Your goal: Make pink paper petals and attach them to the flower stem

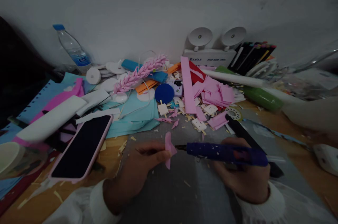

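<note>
Between the thumb and fingers of my left hand [141, 167] is a small folded piece of pink paper [169, 148], held upright. My right hand [244, 178] is wrapped round a dark blue hot glue gun [224, 153], which points left. Its nozzle tip reaches the right side of the pink paper; whether they touch I cannot tell. A clear glue stick [276, 159] sticks out of the gun's rear. Small twisted pink paper pieces [175, 123] lie just beyond my hands. A braided pink paper strand [142, 73] rests on the pile behind.
A phone [82, 146] and a plastic cup [19, 160] are at the left. Blue-green paper sheets [132, 118], a pink strip [188, 87] and cut pink squares [218, 92] cover the back. A bottle [72, 48] and a twin-headed lamp box [210, 57] stand by the wall.
</note>
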The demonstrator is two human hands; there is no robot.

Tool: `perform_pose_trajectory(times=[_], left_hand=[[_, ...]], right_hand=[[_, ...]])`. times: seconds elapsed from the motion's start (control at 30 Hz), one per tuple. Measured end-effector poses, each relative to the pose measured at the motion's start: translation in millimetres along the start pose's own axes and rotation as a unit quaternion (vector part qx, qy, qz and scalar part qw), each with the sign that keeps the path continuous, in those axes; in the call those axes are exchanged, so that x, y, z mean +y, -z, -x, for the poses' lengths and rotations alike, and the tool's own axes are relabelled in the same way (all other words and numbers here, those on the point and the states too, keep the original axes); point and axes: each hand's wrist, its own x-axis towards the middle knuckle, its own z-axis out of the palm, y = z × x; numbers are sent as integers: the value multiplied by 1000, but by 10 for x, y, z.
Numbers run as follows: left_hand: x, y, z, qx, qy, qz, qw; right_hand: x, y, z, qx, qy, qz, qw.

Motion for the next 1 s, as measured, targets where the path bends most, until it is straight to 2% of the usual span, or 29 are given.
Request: perform_pose_trajectory(times=[0.17, 0.37, 0.53, 0.8, 1.0], left_hand=[[22, -18, -1, 14, 2, 10, 1000], [-57, 13, -25, 13, 5, 9, 1000], [-45, 4, -16, 13, -3, -15, 1000], [-91, 7, -18, 19, 0, -17, 1000], [-49, 5, -3, -3, -24, -12, 1000]], right_hand=[[-20, 16, -23, -13, -1, -17, 1000], [-21, 30, -40, -19, 0, -4, 1000], [2, 23, -33, -1, 9, -14, 1000], [-48, 52, -95, -6, 29, -28, 999], [-18, 32, -39, -11, 16, -27, 999]])
